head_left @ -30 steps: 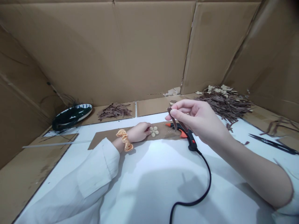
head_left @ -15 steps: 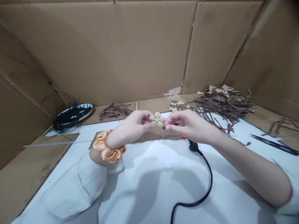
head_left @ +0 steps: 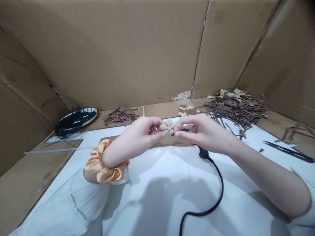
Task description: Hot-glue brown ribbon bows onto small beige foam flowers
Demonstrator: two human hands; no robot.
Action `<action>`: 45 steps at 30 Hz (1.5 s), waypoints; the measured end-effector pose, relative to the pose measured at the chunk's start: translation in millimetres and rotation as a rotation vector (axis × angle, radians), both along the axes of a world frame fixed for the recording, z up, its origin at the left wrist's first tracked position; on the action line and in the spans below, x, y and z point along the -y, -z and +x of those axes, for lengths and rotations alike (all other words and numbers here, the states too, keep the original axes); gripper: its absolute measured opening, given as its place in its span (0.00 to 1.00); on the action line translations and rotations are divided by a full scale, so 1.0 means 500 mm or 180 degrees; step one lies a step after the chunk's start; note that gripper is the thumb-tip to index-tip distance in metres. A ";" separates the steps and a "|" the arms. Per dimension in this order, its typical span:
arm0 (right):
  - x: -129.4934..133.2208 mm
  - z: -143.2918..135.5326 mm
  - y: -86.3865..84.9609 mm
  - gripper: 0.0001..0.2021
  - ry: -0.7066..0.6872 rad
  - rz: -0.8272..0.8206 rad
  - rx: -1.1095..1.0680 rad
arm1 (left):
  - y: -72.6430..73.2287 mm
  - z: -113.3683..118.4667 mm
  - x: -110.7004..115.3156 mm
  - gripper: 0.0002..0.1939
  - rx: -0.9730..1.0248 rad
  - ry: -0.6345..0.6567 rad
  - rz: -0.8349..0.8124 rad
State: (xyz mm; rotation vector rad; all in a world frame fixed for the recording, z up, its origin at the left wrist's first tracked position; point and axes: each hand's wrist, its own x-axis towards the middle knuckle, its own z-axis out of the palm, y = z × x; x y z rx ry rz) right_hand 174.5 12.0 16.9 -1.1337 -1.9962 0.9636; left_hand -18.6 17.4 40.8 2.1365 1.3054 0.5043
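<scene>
A cream five-petalled flower [head_left: 168, 126] is held up between my two hands, above the middle of the work surface. My left hand [head_left: 141, 132] pinches its left petals between thumb and fingers. On the other side, my right hand [head_left: 201, 132] has thumb and forefinger pressed round a small dark brown piece [head_left: 173, 134] at the flower's lower right. Whether the brown piece is joined to the flower cannot be made out. Behind my right hand lies a black tool with an orange part, mostly hidden, and its black cable [head_left: 221, 183] runs toward me.
A plate [head_left: 92, 114] of dark green strands stands at the back left, beside a pile of brown pieces [head_left: 120, 115]. Brown strips [head_left: 236, 109] and cream flowers [head_left: 236, 92] are heaped at the back right. Black tweezers [head_left: 287, 151] lie at the right. Cardboard walls [head_left: 159, 49] surround the surface.
The flower has shifted slightly right and turned, closer to my right fingertips. My left wrist and forearm have moved left and lower. My right hand has hardly moved.
</scene>
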 end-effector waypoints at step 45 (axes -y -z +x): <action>0.010 -0.008 -0.007 0.05 0.0272 0.0401 0.0015 | 0.004 0.005 0.013 0.13 -0.0193 -0.0118 0.0905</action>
